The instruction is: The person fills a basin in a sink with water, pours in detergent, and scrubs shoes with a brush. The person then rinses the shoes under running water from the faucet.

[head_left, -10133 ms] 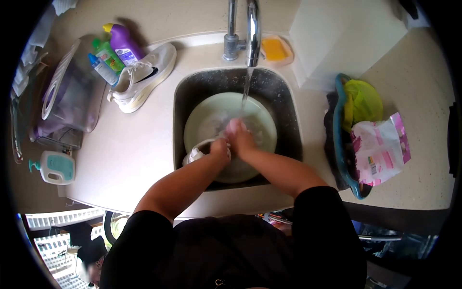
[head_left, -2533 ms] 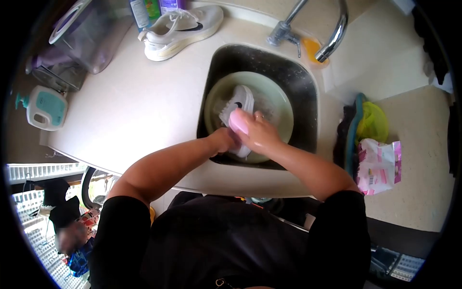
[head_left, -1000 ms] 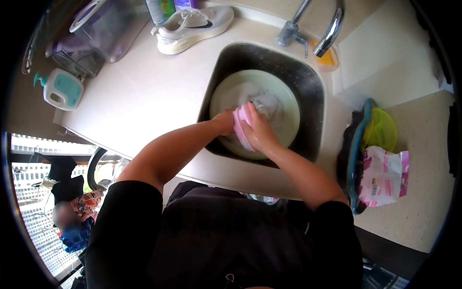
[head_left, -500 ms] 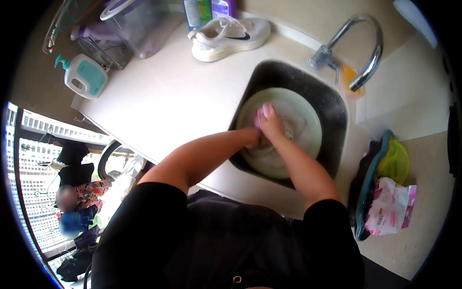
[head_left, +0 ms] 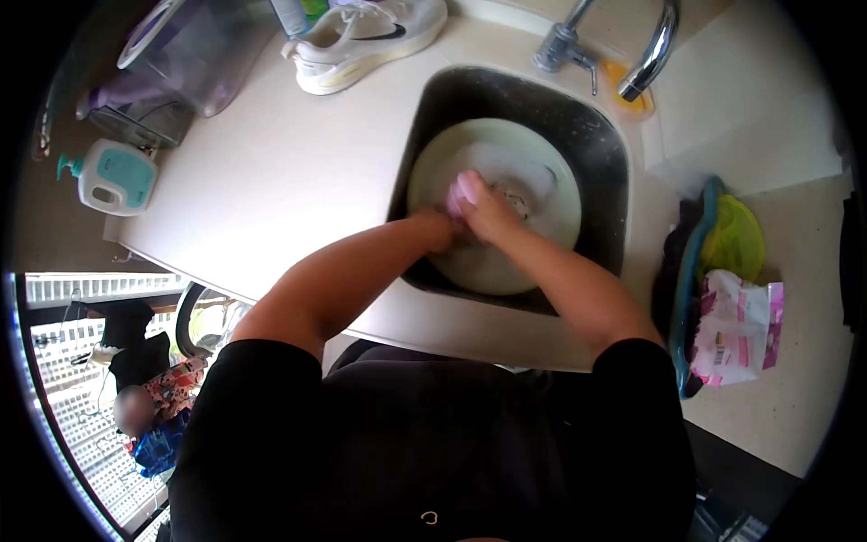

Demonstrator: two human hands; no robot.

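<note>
A pale green basin [head_left: 571, 212] stands inside the dark sink [head_left: 607, 172], with cloudy, foamy water in it. Over the basin, my right hand [head_left: 479, 206] is closed round a small pink object [head_left: 462, 191] whose kind is unclear. My left hand [head_left: 438, 232] is low at the basin's left side, close to the right one; it is blurred and its fingers are hidden. Beside my right hand, a whitish form with a dark patterned patch [head_left: 515, 203] lies in the water, too unclear to name.
A white sneaker [head_left: 361, 45] rests on the counter behind the sink. The chrome faucet [head_left: 652, 54] arches at the back right, near an orange item [head_left: 623, 86]. A pump bottle [head_left: 116, 178] and clear bin [head_left: 203, 63] stand left. Right are a pink-white packet [head_left: 736, 325] and yellow-green item [head_left: 736, 237].
The view has shifted, so the sink and counter items sit higher and further left in the picture. Both hands are still close together in the basin, the pink object still in the right.
</note>
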